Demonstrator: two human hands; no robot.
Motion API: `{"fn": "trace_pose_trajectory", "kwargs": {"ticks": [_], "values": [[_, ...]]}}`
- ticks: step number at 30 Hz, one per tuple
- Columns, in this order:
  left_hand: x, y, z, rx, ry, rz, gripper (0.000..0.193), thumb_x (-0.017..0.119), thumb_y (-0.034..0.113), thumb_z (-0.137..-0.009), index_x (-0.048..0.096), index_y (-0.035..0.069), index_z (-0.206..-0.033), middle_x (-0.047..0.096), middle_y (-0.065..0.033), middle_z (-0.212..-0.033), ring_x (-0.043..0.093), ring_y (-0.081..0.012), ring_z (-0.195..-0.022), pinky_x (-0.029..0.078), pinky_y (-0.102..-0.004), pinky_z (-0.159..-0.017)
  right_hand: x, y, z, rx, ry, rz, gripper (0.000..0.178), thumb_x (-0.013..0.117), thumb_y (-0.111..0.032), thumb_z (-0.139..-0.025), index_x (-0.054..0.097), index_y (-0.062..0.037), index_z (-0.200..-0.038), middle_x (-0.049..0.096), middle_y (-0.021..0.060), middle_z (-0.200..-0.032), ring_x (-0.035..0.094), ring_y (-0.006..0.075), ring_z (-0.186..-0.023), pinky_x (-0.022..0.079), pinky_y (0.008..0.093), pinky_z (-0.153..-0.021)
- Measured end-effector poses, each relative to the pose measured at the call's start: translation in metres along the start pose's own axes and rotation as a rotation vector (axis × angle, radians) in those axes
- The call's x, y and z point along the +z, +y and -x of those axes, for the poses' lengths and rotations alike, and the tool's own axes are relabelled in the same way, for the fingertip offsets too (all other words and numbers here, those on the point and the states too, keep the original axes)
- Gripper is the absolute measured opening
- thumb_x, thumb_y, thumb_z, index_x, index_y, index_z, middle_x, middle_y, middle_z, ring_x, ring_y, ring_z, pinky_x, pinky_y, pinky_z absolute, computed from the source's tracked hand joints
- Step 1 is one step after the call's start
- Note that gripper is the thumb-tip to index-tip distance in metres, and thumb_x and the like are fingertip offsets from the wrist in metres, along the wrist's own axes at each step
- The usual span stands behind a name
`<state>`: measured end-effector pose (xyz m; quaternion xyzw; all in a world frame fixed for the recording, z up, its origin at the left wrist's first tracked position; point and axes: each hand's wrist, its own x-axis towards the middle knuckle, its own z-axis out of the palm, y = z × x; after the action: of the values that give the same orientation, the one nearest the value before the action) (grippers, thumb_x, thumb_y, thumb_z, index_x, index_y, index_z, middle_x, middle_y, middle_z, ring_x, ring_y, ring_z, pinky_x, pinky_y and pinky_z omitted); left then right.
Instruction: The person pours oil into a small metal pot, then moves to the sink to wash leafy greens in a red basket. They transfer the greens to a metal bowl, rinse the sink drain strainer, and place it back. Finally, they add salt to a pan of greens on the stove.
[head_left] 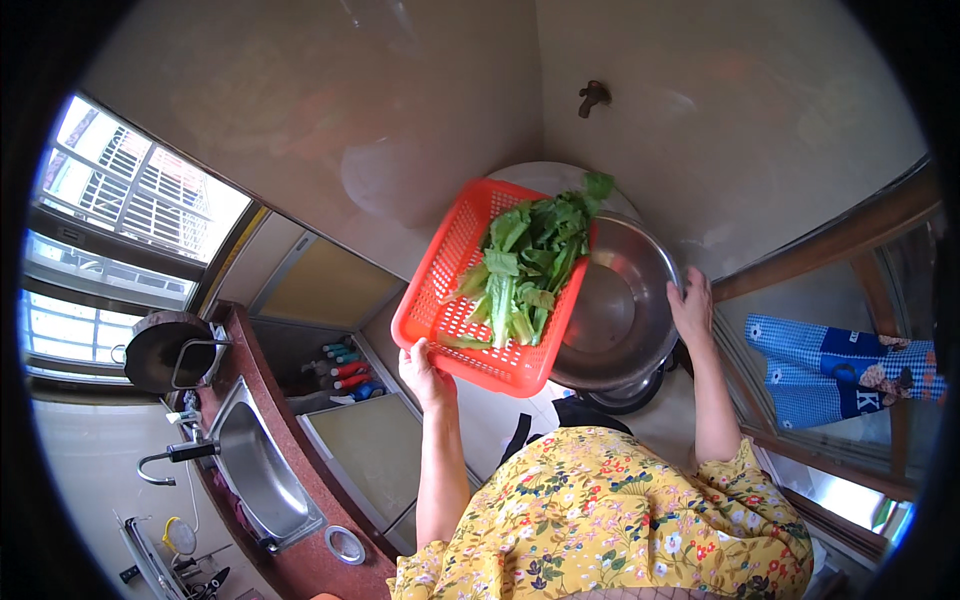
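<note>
"Red basket (475, 372): where is it held?"

"At the view's centre, and the steel bowl (615, 310) at its 3 o'clock is partly hidden by it."

"By what is it gripped?"

"Its 7 o'clock corner is clamped by the left hand (426, 376), with the thumb hooked over the rim."

"And the right hand (692, 302)?"

"It is placed at the bowl's 3 o'clock edge; whether the edge is gripped cannot be told."

"What is carried in the basket?"

"Leafy greens (540, 250), their tips extended past the rim at 1 o'clock. A sink (262, 465) is seen at 8 o'clock, a wok (165, 355) at 9."
</note>
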<state>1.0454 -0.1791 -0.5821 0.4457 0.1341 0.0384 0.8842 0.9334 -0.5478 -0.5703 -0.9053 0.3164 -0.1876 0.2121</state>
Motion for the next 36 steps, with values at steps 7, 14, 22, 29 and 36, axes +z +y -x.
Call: {"fn": "trace_pose_trajectory", "kwargs": {"ticks": [7, 14, 22, 29, 36], "values": [[0.001, 0.013, -0.001, 0.082, 0.016, -0.032, 0.007, 0.051, 0.007, -0.077, 0.051, 0.003, -0.082, 0.055, -0.0032, -0.078, 0.053, -0.0117, -0.068, 0.044, -0.0241, -0.064, 0.046, 0.099, 0.062, 0.951, -0.596, -1.025, 0.052, 0.066, -0.027, -0.068, 0.046, 0.0014, -0.107, 0.056, 0.0167, -0.096, 0.057, 0.0255, -0.086, 0.050, 0.0391, -0.063], [-0.012, 0.038, 0.009, 0.135, 0.034, -0.029, 0.004, 0.052, 0.007, -0.076, 0.050, 0.004, -0.077, 0.054, -0.0038, -0.077, 0.053, -0.0129, -0.071, 0.045, -0.0263, -0.069, 0.038, 0.099, 0.050, 0.877, -0.492, -1.083, 0.015, 0.060, -0.006, -0.065, 0.053, 0.0020, -0.076, 0.055, 0.0087, -0.065, 0.056, 0.0202, -0.054, 0.048, 0.0319, -0.046], [-0.029, 0.110, 0.049, 0.175, 0.162, 0.026, 0.015, 0.052, 0.012, -0.071, 0.051, 0.001, -0.082, 0.055, -0.0074, -0.082, 0.055, -0.0184, -0.075, 0.046, -0.0320, -0.074, 0.004, 0.048, 0.042, 1.020, -0.766, -1.144, 0.009, 0.056, -0.006, -0.068, 0.055, 0.0015, -0.072, 0.057, 0.0091, -0.061, 0.056, 0.0202, -0.051, 0.049, 0.0322, -0.046], [-0.088, 0.171, 0.100, 0.307, 0.219, 0.120, 0.038, 0.053, 0.016, -0.072, 0.046, -0.002, -0.105, 0.055, -0.0117, -0.101, 0.053, -0.0232, -0.092, 0.041, -0.0374, -0.085, 0.014, -0.012, 0.050, 0.825, -0.985, -1.110, 0.016, 0.057, -0.008, -0.068, 0.055, 0.0044, -0.078, 0.060, 0.0121, -0.070, 0.060, 0.0212, -0.059, 0.050, 0.0322, -0.050], [-0.150, 0.229, 0.183, 0.531, 0.416, 0.091, 0.048, 0.054, 0.021, -0.071, 0.042, -0.001, -0.113, 0.051, -0.0140, -0.109, 0.050, -0.0258, -0.098, 0.039, -0.0398, -0.088, 0.036, -0.081, 0.068, 0.438, -1.017, -1.136, 0.018, 0.057, -0.006, -0.066, 0.057, 0.0066, -0.079, 0.058, 0.0078, -0.069, 0.056, 0.0133, -0.059, 0.046, 0.0262, -0.052]]}}
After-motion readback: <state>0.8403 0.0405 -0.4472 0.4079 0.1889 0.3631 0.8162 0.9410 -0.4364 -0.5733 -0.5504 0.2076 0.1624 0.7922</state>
